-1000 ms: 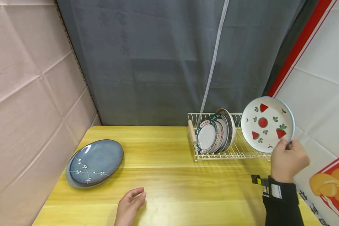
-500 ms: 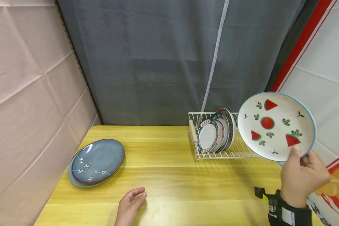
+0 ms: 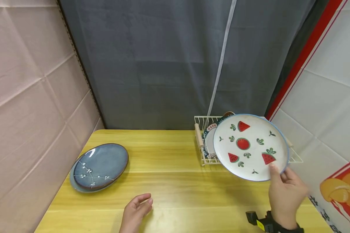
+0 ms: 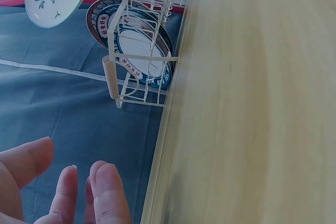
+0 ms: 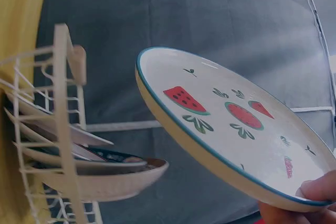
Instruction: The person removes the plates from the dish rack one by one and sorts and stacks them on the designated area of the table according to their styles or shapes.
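A white plate (image 3: 250, 147) with watermelon pictures and a blue rim is held up by my right hand (image 3: 287, 195), which pinches its lower right edge, thumb on the face. In the head view the plate overlaps the cream wire dish rack (image 3: 199, 136); the right wrist view shows it raised apart from the rack. Several patterned plates (image 4: 139, 45) stand on edge at the rack's left end. My left hand (image 3: 135, 212) is held over the front of the table, fingers loosely bent, with nothing in it.
Two blue-grey plates (image 3: 105, 165), one on the other, lie at the left of the wooden table (image 3: 163, 181). A grey curtain (image 3: 151, 64) hangs behind. A pale cloth wall (image 3: 32, 113) borders the left side and a printed white sheet (image 3: 323, 113) the right.
My right hand brings the watermelon plate nearer, then leftward and down, so that it now covers much of the rack in the head view. The left hand stays nearly still.
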Tool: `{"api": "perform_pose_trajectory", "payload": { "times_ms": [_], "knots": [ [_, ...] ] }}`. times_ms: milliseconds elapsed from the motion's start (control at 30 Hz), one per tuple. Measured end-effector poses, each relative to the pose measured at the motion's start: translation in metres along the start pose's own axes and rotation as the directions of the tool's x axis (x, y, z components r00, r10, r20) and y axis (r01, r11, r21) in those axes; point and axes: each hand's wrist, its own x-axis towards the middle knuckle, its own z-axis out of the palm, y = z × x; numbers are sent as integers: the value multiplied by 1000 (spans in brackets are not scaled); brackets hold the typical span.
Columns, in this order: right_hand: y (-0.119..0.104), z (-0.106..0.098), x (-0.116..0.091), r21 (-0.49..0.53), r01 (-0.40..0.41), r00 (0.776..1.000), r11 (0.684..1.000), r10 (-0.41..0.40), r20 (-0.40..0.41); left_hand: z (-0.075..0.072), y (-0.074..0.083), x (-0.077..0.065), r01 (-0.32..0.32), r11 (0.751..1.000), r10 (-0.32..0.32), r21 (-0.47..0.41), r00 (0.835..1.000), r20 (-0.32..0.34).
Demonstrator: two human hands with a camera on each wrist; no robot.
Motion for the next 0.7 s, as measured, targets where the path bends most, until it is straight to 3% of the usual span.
{"api": "perform_pose_trajectory", "payload": {
  "times_ms": [67, 167, 333, 567, 700],
  "knots": [
    [5, 2, -5, 88, -53, 998, 995, 50, 39, 1, 0, 1, 0, 1000, 0, -1, 1000, 6],
    [13, 5, -14, 126, -111, 990, 986, 98, 102, 2, -1, 2, -3, 1000, 3, 0, 1000, 17],
    [25, 10, -35, 24, -206, 961, 978, 197, 195, 1, -2, 2, -7, 1000, 7, 0, 999, 48],
    [37, 19, -63, -133, -379, 860, 916, 402, 316, 6, -5, 5, -44, 999, 44, -6, 997, 61],
    [40, 26, -77, -198, -407, 814, 892, 452, 365, 10, -4, 7, -60, 998, 60, -1, 996, 68]
  ]
}}
